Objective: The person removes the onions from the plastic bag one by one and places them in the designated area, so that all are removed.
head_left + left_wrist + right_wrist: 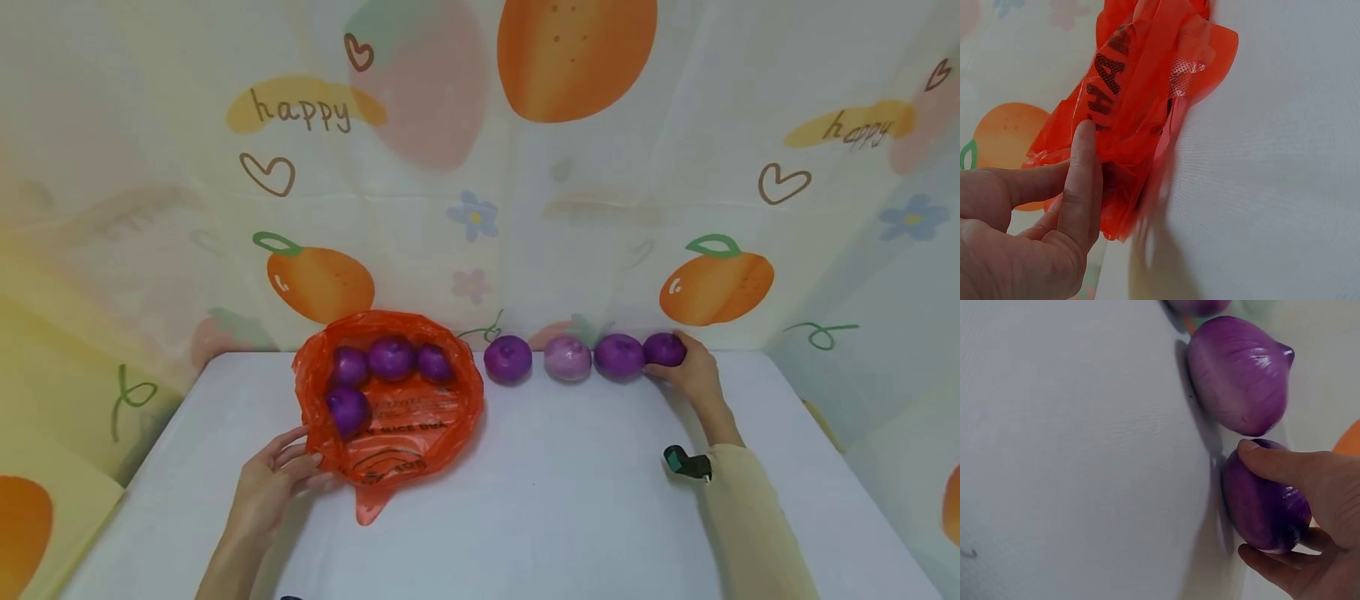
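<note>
A red plastic bag stands on the table with its mouth spread wide and several purple onions inside it. My left hand touches the bag's near left side; in the left wrist view its extended fingers lie against the red plastic. At the right end of a row along the table's back edge, my right hand grips a dark purple onion. The right wrist view shows the thumb over this onion and fingers at its other side.
Beside the gripped onion sit a purple onion, a paler one and another purple one, nearest the bag. The white table meets a fruit-printed cloth at the back. A dark strap piece shows at my right sleeve.
</note>
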Tool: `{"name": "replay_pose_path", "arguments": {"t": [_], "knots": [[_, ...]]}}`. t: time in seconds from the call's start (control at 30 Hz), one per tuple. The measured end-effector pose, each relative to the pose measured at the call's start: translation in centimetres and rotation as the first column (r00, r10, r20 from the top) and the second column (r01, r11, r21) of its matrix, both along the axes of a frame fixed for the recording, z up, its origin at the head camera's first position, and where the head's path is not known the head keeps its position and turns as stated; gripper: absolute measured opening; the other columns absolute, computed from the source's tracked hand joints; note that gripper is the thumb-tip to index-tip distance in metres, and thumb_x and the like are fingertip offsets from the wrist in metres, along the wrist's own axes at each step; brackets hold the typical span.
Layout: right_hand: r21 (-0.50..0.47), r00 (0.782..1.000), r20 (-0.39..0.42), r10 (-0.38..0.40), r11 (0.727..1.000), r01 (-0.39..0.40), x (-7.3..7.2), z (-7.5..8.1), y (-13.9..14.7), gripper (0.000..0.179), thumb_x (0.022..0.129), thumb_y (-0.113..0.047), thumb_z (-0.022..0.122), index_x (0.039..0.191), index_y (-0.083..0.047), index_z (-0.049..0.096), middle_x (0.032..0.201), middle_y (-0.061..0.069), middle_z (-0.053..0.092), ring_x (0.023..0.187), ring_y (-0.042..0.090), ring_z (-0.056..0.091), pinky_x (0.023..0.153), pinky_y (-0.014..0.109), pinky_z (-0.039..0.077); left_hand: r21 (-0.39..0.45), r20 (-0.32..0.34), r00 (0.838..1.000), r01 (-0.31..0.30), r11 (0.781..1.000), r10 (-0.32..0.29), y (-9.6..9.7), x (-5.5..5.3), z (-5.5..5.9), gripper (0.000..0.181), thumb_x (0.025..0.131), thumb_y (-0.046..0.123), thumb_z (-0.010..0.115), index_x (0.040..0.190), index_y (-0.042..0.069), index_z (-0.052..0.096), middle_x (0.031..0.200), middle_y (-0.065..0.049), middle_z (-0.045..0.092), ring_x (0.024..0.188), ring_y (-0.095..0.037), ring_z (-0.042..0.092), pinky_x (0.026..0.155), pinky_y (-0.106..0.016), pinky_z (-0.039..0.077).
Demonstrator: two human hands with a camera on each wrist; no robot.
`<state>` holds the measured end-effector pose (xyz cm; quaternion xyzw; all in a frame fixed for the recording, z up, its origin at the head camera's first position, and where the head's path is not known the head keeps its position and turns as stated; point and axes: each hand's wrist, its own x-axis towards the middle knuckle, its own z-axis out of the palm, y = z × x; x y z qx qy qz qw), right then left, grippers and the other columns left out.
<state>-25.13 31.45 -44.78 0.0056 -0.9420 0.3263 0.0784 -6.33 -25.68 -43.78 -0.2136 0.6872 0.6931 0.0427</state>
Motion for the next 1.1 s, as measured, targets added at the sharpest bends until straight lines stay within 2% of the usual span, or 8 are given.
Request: {"name": "replay_pose_path", "arguments": {"t": [0.37,0.6,0.8,1.1], "knots": [[-0.016,0.999,0.026,-0.045,0.999,0.045,0.3,0.2,0.1,0.084,0.08,-0.021,0.081,0.142,0.014,0.035,0.14,0.037,0.04,0.128,0.052,0.039,0.106,0.064,0.032,-0.014,0.013,1.0,-0.007,1.0,0.008,0.1,0.0,0.2,0.062,0.096,0.002,0.058,0.151,0.003,0.029,0.105,0.005,0.066,0.083,-0.012,0.071,0.079,-0.03,0.059],[-0.003,0.996,0.089,0.01,1.0,-0.01,0.3,1.1,0.6,0.097,0.083,-0.024,0.078,0.146,0.017,0.017,0.14,0.044,0.031,0.128,0.058,0.033,0.106,0.067,0.029,-0.001,0.01,1.0,-0.012,1.0,0.012,0.1,0.0,0.0,0.062,0.095,0.001,0.059,0.151,0.002,0.03,0.102,0.007,0.067,0.082,-0.012,0.071,0.079,-0.03,0.058],[0.009,0.999,-0.017,0.048,0.999,-0.048,0.8,2.7,-0.9,0.093,0.081,-0.019,0.079,0.144,0.016,0.022,0.14,0.044,0.033,0.127,0.058,0.034,0.106,0.066,0.03,-0.021,0.031,0.999,-0.014,1.0,0.014,0.1,0.1,-0.1,0.063,0.095,0.004,0.06,0.151,0.003,0.031,0.104,0.006,0.067,0.082,-0.011,0.07,0.078,-0.028,0.059],[0.035,0.982,-0.115,0.147,0.989,-0.144,1.6,5.0,-5.2,0.08,0.082,-0.016,0.078,0.142,0.013,0.035,0.143,0.036,0.038,0.132,0.052,0.034,0.11,0.061,0.029,-0.044,0.035,0.999,-0.018,0.999,0.019,0.1,0.0,0.0,0.061,0.095,0.003,0.06,0.15,0.002,0.032,0.102,0.005,0.067,0.08,-0.011,0.07,0.076,-0.028,0.059]]}}
